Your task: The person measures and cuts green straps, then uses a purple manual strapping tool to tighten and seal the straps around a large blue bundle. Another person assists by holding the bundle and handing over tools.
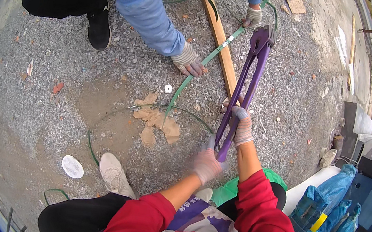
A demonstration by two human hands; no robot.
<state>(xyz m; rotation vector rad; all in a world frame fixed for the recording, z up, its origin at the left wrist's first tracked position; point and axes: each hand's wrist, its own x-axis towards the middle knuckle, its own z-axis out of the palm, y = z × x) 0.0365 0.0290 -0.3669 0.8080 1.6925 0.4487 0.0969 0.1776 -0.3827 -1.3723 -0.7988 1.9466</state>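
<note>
A purple long-handled strapping crimper (252, 73) stands tilted in front of me, its metal jaws pointing away and its handles close together. My right hand (242, 127), in a pale knit glove, is closed around the handles about halfway down. Lower down, my left hand (209, 163), gloved and slightly smeared by motion, wraps the handle ends. Left of the crimper's jaws, a green packing strap (212, 55) crosses a wooden batten (226, 65), with a shiny metal clip (228, 41) on the strap. A co-worker's gloved hand (190, 61) presses the strap, and their other hand (253, 16) grips it farther away.
Gravel ground spreads all around, with torn brown paper (165, 125), a white disc (72, 167) and loose strap curving near my shoe (113, 172). The co-worker's dark shoe (98, 28) is at the far left. Blue wrapped bundles (316, 204) stand at my right.
</note>
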